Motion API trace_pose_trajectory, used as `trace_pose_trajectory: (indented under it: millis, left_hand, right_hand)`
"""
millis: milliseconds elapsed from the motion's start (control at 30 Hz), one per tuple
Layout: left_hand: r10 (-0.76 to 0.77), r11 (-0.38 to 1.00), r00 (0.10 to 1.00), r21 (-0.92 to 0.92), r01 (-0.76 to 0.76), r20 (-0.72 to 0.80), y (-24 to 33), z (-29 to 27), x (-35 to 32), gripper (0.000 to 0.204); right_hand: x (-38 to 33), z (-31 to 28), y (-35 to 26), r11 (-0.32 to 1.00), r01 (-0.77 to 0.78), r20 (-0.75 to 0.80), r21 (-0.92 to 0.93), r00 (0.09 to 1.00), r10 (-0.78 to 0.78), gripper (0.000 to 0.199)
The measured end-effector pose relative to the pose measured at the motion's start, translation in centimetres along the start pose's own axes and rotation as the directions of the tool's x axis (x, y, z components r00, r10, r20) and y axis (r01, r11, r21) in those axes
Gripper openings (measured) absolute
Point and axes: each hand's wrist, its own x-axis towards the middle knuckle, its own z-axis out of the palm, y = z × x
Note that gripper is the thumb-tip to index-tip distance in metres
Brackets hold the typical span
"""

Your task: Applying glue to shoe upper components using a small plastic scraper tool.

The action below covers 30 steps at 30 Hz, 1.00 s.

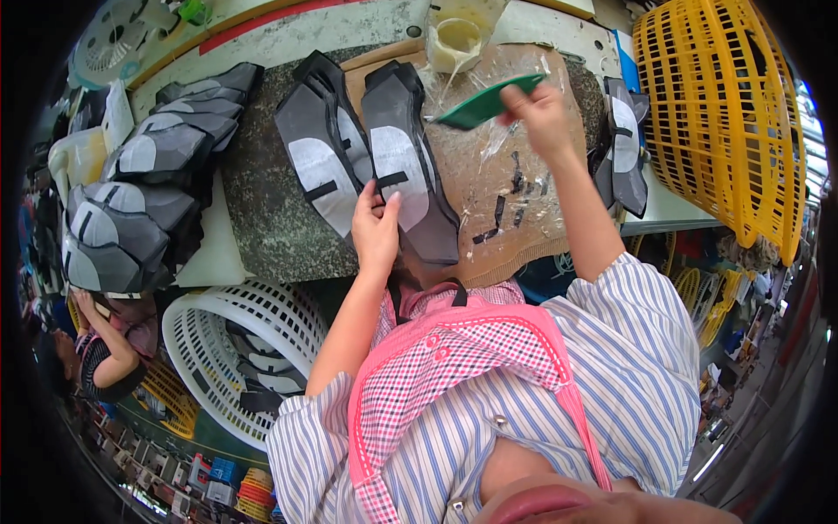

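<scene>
Two stacks of dark grey pieces that look like shoe-upper parts lie before me, the left stack beside the right stack. Each has a pale grey rounded patch with a short black strip. My left hand rests at the right stack's lower left edge, its thumb and index finger apart. My right hand grips one end of a flat green oval scraper, held tilted over a glue-smeared cardboard sheet. Beyond the scraper stands a glue container, a whitish strand hanging below its rim.
More grey pieces are piled at the left. Others lie right of the cardboard, beside a tall yellow plastic basket. A white basket holding pieces stands below the table's front edge. Another person is at lower left.
</scene>
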Motion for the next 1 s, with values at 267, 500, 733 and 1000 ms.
trace_pose_trajectory:
  millis: [267,500,733,1000]
  left_hand:
    - [0.036,0.976,0.998,-0.215,-0.022,0.061,0.7,0.3,1.3,0.021]
    - [-0.085,0.959,0.959,-0.238,0.153,0.270,0.7,-0.1,2.2,0.014]
    - [-0.114,0.908,0.944,-0.354,0.226,0.311,0.6,-0.6,2.3,0.015]
    - [-0.135,0.652,0.868,-0.616,0.442,0.479,2.1,-0.9,2.3,0.017]
  right_hand:
    - [0.2,5.3,4.9,0.946,0.259,0.201,-0.194,0.955,-0.220,0.011]
    - [2.2,5.7,3.5,0.912,0.230,0.095,-0.339,0.973,-0.210,0.010]
    - [1.4,5.9,1.4,0.906,0.241,-0.013,-0.349,0.965,-0.261,0.019]
    - [5.6,1.2,0.6,0.748,0.337,-0.166,-0.572,0.846,-0.507,0.017]
